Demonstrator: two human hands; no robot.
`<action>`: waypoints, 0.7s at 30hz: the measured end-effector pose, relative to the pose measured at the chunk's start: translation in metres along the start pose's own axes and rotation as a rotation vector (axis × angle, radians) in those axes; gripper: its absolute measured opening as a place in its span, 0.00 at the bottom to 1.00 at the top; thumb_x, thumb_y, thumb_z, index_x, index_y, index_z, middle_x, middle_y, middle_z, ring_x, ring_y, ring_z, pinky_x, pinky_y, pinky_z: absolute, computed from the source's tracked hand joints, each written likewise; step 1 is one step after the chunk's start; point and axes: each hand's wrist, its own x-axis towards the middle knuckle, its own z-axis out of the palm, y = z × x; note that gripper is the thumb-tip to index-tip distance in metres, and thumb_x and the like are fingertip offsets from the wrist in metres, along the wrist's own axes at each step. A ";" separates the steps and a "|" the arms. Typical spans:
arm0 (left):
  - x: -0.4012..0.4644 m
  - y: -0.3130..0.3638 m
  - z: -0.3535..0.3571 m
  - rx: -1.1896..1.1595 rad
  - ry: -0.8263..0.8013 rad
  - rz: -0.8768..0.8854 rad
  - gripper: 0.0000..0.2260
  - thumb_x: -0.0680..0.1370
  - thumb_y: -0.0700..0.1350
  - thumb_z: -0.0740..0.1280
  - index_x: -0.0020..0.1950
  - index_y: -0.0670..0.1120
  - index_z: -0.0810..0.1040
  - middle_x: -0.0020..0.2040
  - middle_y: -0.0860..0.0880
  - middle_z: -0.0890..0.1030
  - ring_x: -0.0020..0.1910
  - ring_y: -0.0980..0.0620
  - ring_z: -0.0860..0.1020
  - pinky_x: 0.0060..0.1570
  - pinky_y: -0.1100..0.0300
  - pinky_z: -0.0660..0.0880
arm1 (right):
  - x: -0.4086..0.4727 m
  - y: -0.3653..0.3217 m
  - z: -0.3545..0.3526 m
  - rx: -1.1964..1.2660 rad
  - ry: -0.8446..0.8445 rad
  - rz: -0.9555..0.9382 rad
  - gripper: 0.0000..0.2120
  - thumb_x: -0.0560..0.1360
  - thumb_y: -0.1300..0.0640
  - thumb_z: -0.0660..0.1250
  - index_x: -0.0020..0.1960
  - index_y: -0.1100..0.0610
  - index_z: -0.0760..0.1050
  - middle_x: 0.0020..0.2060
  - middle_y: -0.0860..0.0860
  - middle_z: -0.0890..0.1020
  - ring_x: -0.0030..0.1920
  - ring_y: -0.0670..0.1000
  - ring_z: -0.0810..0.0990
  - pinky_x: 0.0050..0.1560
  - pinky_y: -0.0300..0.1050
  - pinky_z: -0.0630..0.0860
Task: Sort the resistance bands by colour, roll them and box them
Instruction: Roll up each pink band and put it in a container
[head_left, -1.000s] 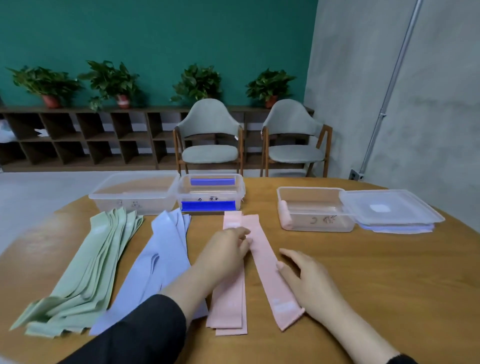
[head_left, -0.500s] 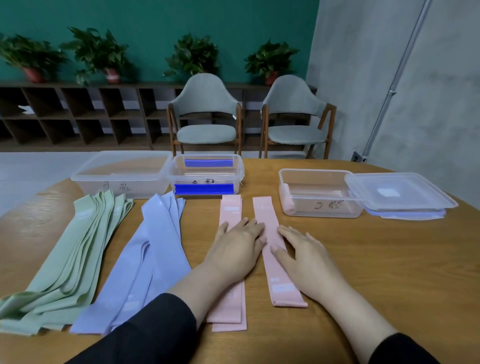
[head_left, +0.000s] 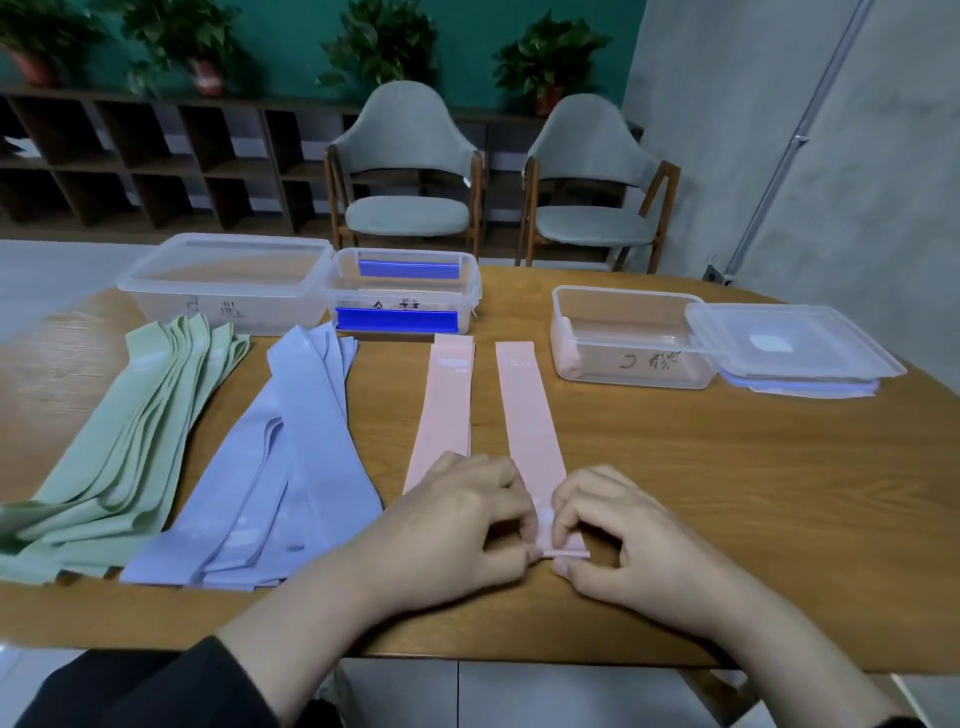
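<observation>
At band's (head_left: 530, 431) near end now, both hands.

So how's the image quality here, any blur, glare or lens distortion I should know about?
Head view: wide-angle bending shows at the edges, where the wall pipe and table rim curve. Lighting is soft and even, with faint shadows under both hands. Mild glare on the clear lid. The left hand and right hand pinching the pink band look slightly soft; box handwriting is unreadable.
</observation>
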 end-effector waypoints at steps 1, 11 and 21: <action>-0.001 0.000 0.002 0.018 -0.012 0.005 0.07 0.77 0.57 0.69 0.48 0.55 0.80 0.48 0.60 0.71 0.53 0.61 0.69 0.62 0.59 0.64 | 0.001 0.001 0.000 -0.006 0.003 -0.012 0.05 0.73 0.51 0.72 0.45 0.49 0.78 0.48 0.41 0.76 0.56 0.49 0.75 0.58 0.44 0.71; 0.004 0.006 0.004 0.189 -0.060 0.023 0.09 0.78 0.60 0.62 0.49 0.57 0.76 0.47 0.59 0.72 0.53 0.58 0.69 0.60 0.55 0.66 | 0.000 0.007 0.002 0.028 0.003 0.013 0.02 0.74 0.50 0.69 0.44 0.46 0.79 0.48 0.41 0.77 0.58 0.50 0.75 0.58 0.47 0.72; 0.003 0.004 0.015 0.123 0.051 -0.001 0.05 0.79 0.55 0.67 0.46 0.56 0.75 0.45 0.60 0.72 0.51 0.58 0.70 0.59 0.56 0.68 | 0.004 0.012 0.000 0.043 -0.016 0.026 0.06 0.77 0.44 0.66 0.47 0.45 0.78 0.48 0.38 0.77 0.59 0.48 0.74 0.59 0.42 0.70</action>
